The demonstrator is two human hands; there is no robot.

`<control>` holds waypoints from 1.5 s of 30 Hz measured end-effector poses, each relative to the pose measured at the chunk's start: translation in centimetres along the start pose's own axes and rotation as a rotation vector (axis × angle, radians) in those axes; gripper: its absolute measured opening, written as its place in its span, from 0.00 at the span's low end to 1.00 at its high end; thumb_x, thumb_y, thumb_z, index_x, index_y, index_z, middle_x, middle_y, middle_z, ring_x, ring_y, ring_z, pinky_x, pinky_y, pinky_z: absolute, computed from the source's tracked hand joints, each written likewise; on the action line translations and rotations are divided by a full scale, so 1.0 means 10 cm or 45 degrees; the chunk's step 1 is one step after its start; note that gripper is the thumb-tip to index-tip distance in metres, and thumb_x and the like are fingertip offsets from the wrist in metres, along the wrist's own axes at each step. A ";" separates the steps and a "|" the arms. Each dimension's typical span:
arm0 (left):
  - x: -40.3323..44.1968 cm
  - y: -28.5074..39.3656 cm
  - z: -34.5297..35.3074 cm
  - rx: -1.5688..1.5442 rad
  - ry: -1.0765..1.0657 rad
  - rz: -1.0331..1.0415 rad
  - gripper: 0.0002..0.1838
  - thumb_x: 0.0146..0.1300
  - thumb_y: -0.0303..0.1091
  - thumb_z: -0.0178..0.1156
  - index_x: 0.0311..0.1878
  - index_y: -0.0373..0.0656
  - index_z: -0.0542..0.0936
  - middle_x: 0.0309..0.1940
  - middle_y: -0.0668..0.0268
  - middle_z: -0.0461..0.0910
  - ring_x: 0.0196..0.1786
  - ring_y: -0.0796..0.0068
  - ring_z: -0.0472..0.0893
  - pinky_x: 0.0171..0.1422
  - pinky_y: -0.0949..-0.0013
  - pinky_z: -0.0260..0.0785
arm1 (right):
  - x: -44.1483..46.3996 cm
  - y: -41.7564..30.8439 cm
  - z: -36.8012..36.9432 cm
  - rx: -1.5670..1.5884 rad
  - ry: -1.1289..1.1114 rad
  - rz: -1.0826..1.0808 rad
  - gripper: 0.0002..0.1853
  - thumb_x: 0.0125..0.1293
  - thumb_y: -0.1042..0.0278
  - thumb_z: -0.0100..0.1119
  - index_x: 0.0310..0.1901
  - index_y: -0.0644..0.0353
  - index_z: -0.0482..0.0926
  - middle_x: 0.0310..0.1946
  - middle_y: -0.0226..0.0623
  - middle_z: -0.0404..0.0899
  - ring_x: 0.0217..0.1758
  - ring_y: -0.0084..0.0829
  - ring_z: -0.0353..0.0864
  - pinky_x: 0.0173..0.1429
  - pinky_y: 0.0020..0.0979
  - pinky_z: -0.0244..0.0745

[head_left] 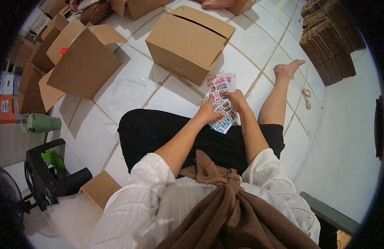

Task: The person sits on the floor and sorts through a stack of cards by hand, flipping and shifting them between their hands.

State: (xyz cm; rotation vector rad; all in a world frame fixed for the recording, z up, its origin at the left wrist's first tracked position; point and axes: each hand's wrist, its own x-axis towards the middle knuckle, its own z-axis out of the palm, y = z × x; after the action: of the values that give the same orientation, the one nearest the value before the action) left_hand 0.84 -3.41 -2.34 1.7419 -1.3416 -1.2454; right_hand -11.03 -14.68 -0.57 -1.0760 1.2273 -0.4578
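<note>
Several printed cards or stickers (226, 116) with "ENJOY" and "GAZA!" lettering are fanned out above my lap. My left hand (207, 111) grips them from the left, its fingers closed on their edge. On the right side, my right hand (237, 99) holds the same bunch, with fingers bent over the upper cards. More of these cards, with pink and red print, show just beyond my hands, near the corner of a closed cardboard box (188, 41) on the floor.
Open cardboard boxes (86, 62) stand at the left. A green tumbler (41, 123) and bubble wrap (73, 218) are nearer me. Flattened cardboard (327, 45) is stacked at the right wall. Another person's foot (217, 3) shows at the top.
</note>
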 end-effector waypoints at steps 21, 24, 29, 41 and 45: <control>-0.20 -0.03 -0.34 0.131 1.340 -0.722 0.38 0.45 0.35 0.66 0.61 0.42 0.61 0.52 0.52 0.65 0.57 0.50 0.60 0.61 0.54 0.52 | -0.30 -0.32 -0.85 -1.100 0.332 -0.326 0.18 0.45 0.65 0.61 0.41 0.61 0.78 0.32 0.48 0.79 0.36 0.41 0.80 0.40 0.38 0.75; -0.35 0.20 -0.28 -0.233 1.176 0.126 0.32 0.54 0.41 0.61 0.60 0.40 0.62 0.49 0.55 0.70 0.54 0.61 0.67 0.58 0.61 0.58 | -0.56 -0.56 -0.89 -0.215 0.178 -0.306 0.20 0.47 0.70 0.63 0.44 0.66 0.75 0.33 0.46 0.79 0.36 0.37 0.80 0.39 0.37 0.77; -0.89 1.22 -0.32 -1.310 0.157 0.289 0.38 0.57 0.53 0.55 0.65 0.45 0.55 0.54 0.58 0.66 0.56 0.68 0.67 0.57 0.66 0.61 | -1.85 -0.80 -0.53 0.663 -0.203 -0.159 0.20 0.52 0.77 0.60 0.48 0.68 0.69 0.41 0.42 0.77 0.38 0.33 0.80 0.41 0.35 0.79; -1.42 0.80 0.35 -2.039 -0.850 0.221 0.41 0.58 0.69 0.35 0.58 0.40 0.64 0.52 0.55 0.69 0.54 0.60 0.71 0.60 0.59 0.62 | -2.89 0.07 -0.28 0.660 -0.169 0.001 0.20 0.58 0.65 0.56 0.50 0.65 0.68 0.44 0.38 0.75 0.45 0.28 0.76 0.49 0.31 0.73; -1.70 1.28 0.19 -2.053 -0.429 0.027 0.42 0.57 0.70 0.35 0.59 0.40 0.63 0.53 0.54 0.67 0.58 0.63 0.66 0.66 0.63 0.52 | -2.79 0.07 -0.29 0.939 -0.053 -0.059 0.17 0.58 0.72 0.53 0.50 0.66 0.68 0.43 0.37 0.75 0.43 0.28 0.77 0.50 0.31 0.73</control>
State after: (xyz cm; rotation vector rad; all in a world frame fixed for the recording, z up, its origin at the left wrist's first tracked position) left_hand -6.60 9.01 13.42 0.3556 -0.1346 -1.8001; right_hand -22.99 6.38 13.61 -0.4761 0.8783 -0.8373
